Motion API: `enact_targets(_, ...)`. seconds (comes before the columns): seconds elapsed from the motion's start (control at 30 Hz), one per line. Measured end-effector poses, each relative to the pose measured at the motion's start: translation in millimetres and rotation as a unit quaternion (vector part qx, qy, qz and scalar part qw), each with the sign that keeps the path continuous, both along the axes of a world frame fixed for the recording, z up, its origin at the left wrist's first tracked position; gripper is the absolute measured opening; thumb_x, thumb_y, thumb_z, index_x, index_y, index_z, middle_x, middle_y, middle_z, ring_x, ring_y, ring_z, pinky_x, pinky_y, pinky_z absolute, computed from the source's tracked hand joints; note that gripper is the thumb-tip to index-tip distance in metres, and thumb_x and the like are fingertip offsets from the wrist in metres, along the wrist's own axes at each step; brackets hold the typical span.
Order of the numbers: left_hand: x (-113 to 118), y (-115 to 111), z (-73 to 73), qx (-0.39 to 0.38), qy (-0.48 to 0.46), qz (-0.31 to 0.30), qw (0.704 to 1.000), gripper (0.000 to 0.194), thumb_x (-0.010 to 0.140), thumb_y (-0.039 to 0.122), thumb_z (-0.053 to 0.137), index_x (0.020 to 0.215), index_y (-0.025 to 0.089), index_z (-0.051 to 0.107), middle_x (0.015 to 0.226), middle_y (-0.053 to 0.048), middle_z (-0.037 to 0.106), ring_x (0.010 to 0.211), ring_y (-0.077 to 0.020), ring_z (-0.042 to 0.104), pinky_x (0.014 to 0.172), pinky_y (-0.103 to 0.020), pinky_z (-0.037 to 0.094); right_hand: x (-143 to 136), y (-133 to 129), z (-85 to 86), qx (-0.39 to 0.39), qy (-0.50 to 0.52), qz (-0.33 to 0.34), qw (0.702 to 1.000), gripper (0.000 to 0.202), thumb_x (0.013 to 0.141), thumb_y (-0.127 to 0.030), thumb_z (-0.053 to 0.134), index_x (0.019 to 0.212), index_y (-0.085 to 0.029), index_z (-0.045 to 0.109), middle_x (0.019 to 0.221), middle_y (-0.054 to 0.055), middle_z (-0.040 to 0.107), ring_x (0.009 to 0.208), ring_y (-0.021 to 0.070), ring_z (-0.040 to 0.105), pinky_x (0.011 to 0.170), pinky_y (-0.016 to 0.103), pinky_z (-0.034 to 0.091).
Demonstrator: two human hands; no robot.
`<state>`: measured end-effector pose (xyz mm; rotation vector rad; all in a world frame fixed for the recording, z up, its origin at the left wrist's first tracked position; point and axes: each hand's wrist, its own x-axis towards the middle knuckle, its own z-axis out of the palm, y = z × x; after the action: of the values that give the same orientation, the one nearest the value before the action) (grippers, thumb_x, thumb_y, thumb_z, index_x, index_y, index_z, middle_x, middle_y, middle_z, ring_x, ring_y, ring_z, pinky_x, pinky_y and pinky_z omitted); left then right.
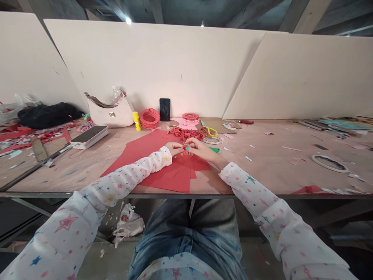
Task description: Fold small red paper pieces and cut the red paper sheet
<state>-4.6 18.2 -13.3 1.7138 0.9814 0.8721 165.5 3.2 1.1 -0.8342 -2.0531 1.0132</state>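
Tabletop: red paper piece (184,147) between hands

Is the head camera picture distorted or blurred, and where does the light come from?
In the head view, the wide lens bends the table edge and stretches the sleeves at the bottom corners; one bright lamp glares near the ceiling; light is soft, with faint shadows; the left hand and right hand meet on a small red paper piece, too small to see sharply.

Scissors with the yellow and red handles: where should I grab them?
Take the scissors by the looped handles, which seem to point toward the person. Reach from the front edge, right of the folded red pieces. The blades seem to point at the wall.
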Motion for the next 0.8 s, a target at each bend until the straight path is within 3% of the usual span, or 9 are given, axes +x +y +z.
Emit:
enact_targets(0.17, 5.3, -3.2, 0.5, -0.046, -0.023, 0.030, 0.998, 0.017, 0.071, 0.026, 0.056, 0.077, 0.012, 0.050, 0.073, -0.004, 0.061, 0.057, -0.0096, 0.059, 0.042, -0.015, 0.040, -0.6, 2.8, -2.4, 0.002, -0.011, 0.010, 1.000, 0.023, 0.070, -0.017, 0.046, 0.093, -0.019, 0.041, 0.066, -0.004, 0.050, 0.057, 0.0087, 0.046, 0.055, 0.021, 0.034)
enact_targets(0.37, 8.1, -3.1, -0.9, -0.069, -0.009, 0.029, 0.997, 0.016, 0.074, 0.023, 0.054, 0.068, 0.011, 0.044, 0.055, -0.001, 0.058, 0.041, -0.0084, 0.055, 0.034, -0.013, 0.033, 2.3, 4.0, -1.2, 0.012, -0.004, 0.009, 1.000, 0.023, 0.070, -0.015, 0.045, 0.093, -0.019, 0.041, 0.064, -0.005, 0.047, 0.053, 0.0071, 0.041, 0.052, 0.019, 0.030)
enact_targets(0.8, 7.0, -8.7, 5.8, -0.020, -0.029, 0.015, 0.999, 0.014, 0.076, 0.019, 0.049, 0.068, 0.012, 0.041, 0.048, 0.005, 0.054, 0.031, -0.0034, 0.046, 0.032, -0.012, 0.029, 6.7, 2.1, 7.2, -0.032, 0.028, 0.034, 0.999, 0.024, 0.075, -0.020, 0.045, 0.099, -0.020, 0.044, 0.076, 0.000, 0.054, 0.065, 0.0098, 0.051, 0.061, 0.023, 0.041)
